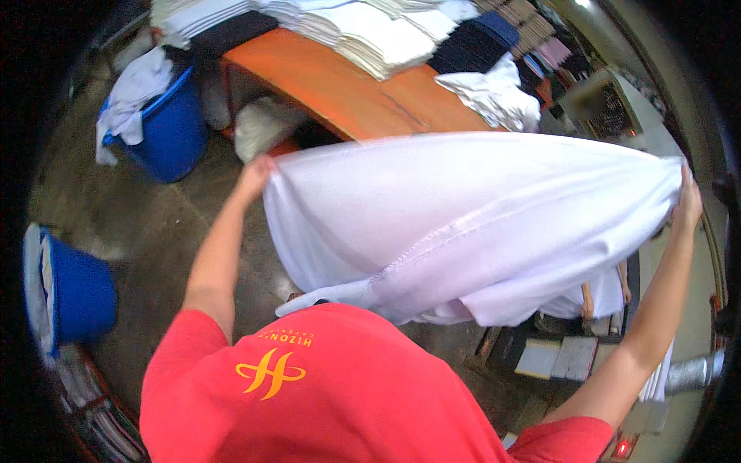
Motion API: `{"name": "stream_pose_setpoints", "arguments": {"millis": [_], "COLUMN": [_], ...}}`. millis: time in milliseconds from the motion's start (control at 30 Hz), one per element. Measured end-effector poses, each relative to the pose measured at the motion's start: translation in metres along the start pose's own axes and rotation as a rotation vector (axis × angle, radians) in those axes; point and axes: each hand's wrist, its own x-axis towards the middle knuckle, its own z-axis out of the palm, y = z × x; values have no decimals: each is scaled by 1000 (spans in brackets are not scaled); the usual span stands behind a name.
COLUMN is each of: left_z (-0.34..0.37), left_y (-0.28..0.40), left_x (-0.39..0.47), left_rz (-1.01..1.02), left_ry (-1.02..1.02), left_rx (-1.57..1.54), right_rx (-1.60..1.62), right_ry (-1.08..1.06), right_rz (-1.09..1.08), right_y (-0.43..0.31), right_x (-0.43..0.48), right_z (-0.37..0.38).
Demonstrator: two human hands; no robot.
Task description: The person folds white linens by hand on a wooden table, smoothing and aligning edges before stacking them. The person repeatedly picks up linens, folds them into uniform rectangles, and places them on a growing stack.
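A large white cloth [463,202] is stretched out between my two raised arms, its upper edge pulled nearly straight and its lower part hanging in folds in front of my body. My left hand [259,173] is closed on the cloth's upper left corner area. At the far right, my right hand [688,199] grips the gathered upper right end. A seam runs slantwise across the hanging fabric. Behind the cloth's upper edge stands an orange table [324,75], partly hidden by it.
Folded white cloths [376,35] and a crumpled white cloth [498,92] lie on the table. Blue bins [173,133] with fabric stand at left, one lower [87,295]. Another person's arms [588,301] show behind the cloth, near an open notebook [556,357].
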Motion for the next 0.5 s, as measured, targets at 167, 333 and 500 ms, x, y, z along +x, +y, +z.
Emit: {"name": "stream_pose_setpoints", "arguments": {"millis": [167, 333, 500], "left_z": [-205, -297, -294], "left_y": [102, 240, 298], "left_x": [147, 155, 162], "left_rz": [355, 315, 276], "left_ry": [343, 542, 511], "left_rx": [434, 888, 829], "right_rx": [491, 489, 388], "right_ry": [-449, -448, -448], "right_rz": [367, 519, 522], "right_y": [112, 183, 225], "right_x": [-18, -53, -91], "right_z": [72, 108, 144]}}
